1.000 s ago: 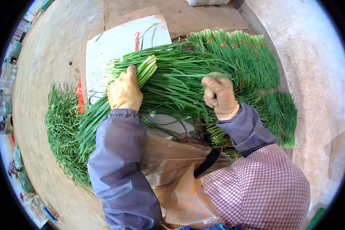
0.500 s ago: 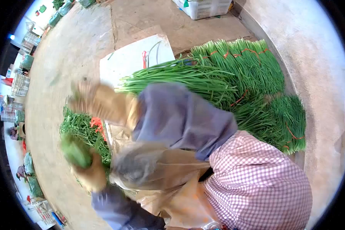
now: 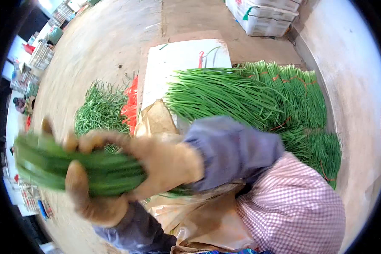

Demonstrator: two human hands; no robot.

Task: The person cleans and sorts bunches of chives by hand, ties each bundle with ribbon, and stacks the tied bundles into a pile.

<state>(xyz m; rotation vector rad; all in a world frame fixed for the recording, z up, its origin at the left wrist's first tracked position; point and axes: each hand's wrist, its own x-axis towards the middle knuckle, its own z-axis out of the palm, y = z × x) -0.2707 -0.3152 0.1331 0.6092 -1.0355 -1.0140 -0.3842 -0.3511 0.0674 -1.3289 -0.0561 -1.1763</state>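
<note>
A thick bunch of garlic chives (image 3: 108,171) is held out to the left, its far end smeared by motion. From above, my right hand (image 3: 158,158) is closed along the bunch, with its fingers over the upper side. My left hand (image 3: 103,207) grips the same bunch from below, its thumb up against the near side. Behind my right sleeve, a loose pile of long garlic chives (image 3: 224,93) lies on a white board (image 3: 186,55). Several bundles of chives (image 3: 305,95) with red ties are packed to the right.
Left of the board is a heap of loose green leaves (image 3: 98,108) on the floor, with red ties (image 3: 131,103) beside it. White plastic crates (image 3: 266,23) stand at the back right near the wall (image 3: 338,55). A brown plastic-like sheet (image 3: 203,220) covers my lap.
My right hand has come down from above and taken hold of the chives, which only my left hand held before. The view has shifted, so the board and piles appear farther right.
</note>
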